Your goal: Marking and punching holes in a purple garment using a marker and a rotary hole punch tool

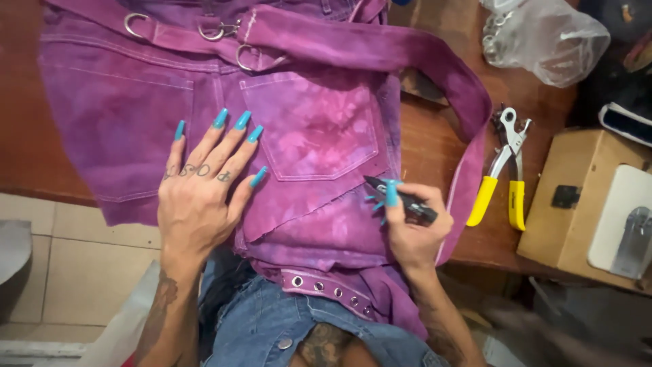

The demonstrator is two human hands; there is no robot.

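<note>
**Two hands on purple denim, marker poised at the pocket**

Two hands work one garment (136, 109), a tie-dyed purple denim piece spread over the tabletop (435, 146) and hanging off its near edge toward the person. The left hand (200, 194) lies flat and spread, fingers apart, pressing the cloth just at 9 o'clock of the back pocket (316, 129). The right hand (411, 228) is closed around a black marker (401, 198), tip pointing toward 10 o'clock and resting near the pocket's lower right corner, on the raw cut edge of the fabric.

Judging from this pose, the marking goes best with the left palm kept firm so the denim stays taut and unwrinkled under the tip; short, light strokes would suit the thick seam there, since the tip may skip over the stitching.

A strap (435, 75) loops from 12 o'clock round to 3 o'clock of the pocket, and metal rings (224, 30) sit along the top band. An eyelet belt (326, 285) hangs at 6 o'clock, off the tabletop. Yellow-handled punch pliers (506, 173) lie at 3 o'clock, just beyond the strap; a sweep of the right wrist that way could knock them. A clear bag (547, 37) sits at 1 o'clock, a cardboard box (564, 204) farther right. Open room is mostly at 9 o'clock, over the garment itself; the near edge leaves the hanging cloth unsupported.
</note>
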